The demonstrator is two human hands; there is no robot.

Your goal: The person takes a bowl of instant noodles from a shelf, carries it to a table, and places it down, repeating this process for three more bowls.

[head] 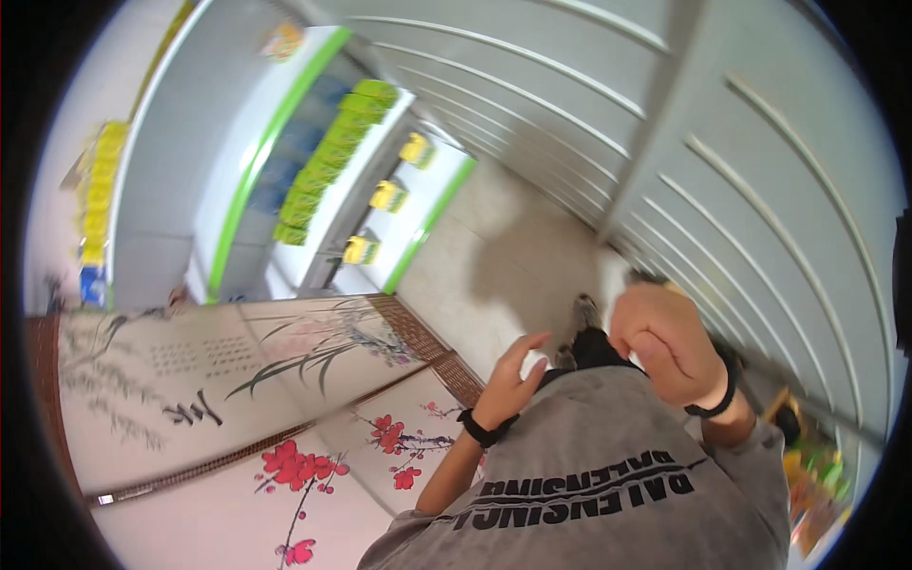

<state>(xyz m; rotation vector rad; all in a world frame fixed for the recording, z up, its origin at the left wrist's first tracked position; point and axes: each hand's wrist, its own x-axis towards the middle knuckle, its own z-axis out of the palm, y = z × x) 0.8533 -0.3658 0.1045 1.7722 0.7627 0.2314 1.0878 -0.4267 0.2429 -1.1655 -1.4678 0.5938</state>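
Observation:
My left hand (pixel 509 381) hangs in front of my shirt with thumb and fingers apart, and nothing is seen in it. A black band circles that wrist. My right hand (pixel 661 343) is raised higher, its fingers curled into a fist, with a black band (pixel 719 392) on the wrist. No held thing shows in the fist, though its inner side is hidden. Below it, a blurred dark shape (pixel 647 276) shows past the knuckles. My grey printed shirt (pixel 591 456) and shoes (pixel 586 311) are beneath the hands.
A folding screen (pixel 285 420) with painted flowers stands at my left. Beyond it are green-edged shelves (pixel 242 171) with green packages (pixel 335 164) and yellow packages (pixel 388 196). Grey ribbed panels (pixel 755 214) rise at my right. Colourful packages (pixel 819 491) lie at lower right, above the tiled floor (pixel 456 256).

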